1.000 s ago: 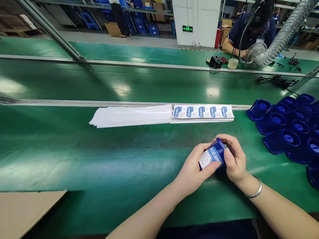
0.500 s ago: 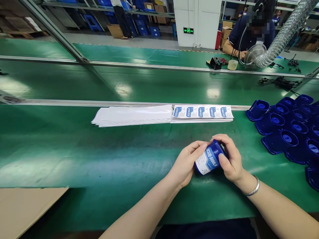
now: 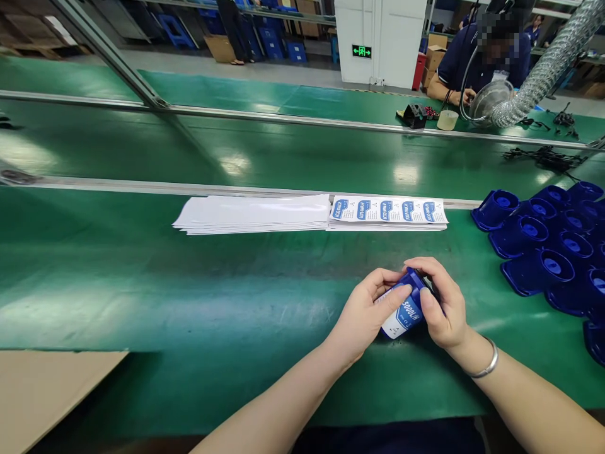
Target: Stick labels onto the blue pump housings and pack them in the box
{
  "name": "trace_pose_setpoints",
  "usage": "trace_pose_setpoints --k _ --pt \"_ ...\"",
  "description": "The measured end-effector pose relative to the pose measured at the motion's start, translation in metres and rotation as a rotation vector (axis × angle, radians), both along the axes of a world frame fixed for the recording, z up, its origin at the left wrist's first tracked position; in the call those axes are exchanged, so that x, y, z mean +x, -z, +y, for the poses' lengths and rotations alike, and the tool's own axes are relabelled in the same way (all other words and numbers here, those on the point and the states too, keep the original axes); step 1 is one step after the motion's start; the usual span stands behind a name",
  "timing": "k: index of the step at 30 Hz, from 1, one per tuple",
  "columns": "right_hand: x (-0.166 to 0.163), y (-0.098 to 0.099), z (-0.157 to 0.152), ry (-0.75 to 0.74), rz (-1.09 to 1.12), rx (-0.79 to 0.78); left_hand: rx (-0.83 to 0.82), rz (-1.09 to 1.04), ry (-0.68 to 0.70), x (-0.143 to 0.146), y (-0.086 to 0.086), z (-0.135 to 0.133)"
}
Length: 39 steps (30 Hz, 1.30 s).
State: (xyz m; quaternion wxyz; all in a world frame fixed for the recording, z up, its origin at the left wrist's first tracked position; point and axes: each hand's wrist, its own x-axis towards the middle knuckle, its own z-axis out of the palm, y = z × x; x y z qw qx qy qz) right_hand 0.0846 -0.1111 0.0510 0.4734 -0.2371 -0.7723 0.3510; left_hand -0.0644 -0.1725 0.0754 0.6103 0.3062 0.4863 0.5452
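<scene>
Left grip (image 3: 362,312) and right grip (image 3: 445,309) pinch the blue plastic housing (image 3: 415,295); smoothing its "5000LH" label (image 3: 404,318) with even thumb pressure would likely prevent creases.

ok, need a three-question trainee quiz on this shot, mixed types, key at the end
1. True or false: the left hand and the right hand both touch the labelled blue cylindrical plastic part.
2. How many blue-and-white labels show on the white paper sheet beyond the hands? a) two b) five c) nine
3. Fill in: the silver-coloured bangle is worn on the ___ wrist.

Key: 1 true; 2 b; 3 right
</scene>
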Motion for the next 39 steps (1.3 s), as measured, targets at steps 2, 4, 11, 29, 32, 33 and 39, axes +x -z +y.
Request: trace_pose_setpoints --k 2,4,11,29,32,33,39 --pt "0.000 0.000 0.000 -0.004 0.000 -0.009 0.050 0.092 0.033 -0.002 0.001 0.000" --pt "0.001 -0.001 0.001 -0.008 -0.009 -0.005 0.102 0.192 0.065 -0.005 0.003 -0.001" --pt "0.002 -0.001 0.001 0.038 -0.081 -0.013 0.185 0.649 0.082 -0.002 0.005 -0.003" --pt "0.003 0.002 0.007 -0.105 -0.042 0.077 -0.097 -0.256 0.009 -0.008 0.005 0.007" --pt "0.001 -0.002 0.006 -0.102 -0.061 0.153 -0.141 -0.361 0.010 -0.005 0.005 0.007" --pt "0.000 -0.003 0.005 -0.095 -0.061 0.161 -0.141 -0.372 0.010 -0.005 0.004 0.006" --pt "-0.002 -0.009 0.000 -0.060 -0.075 0.158 -0.053 -0.284 0.017 -0.003 0.000 0.003"
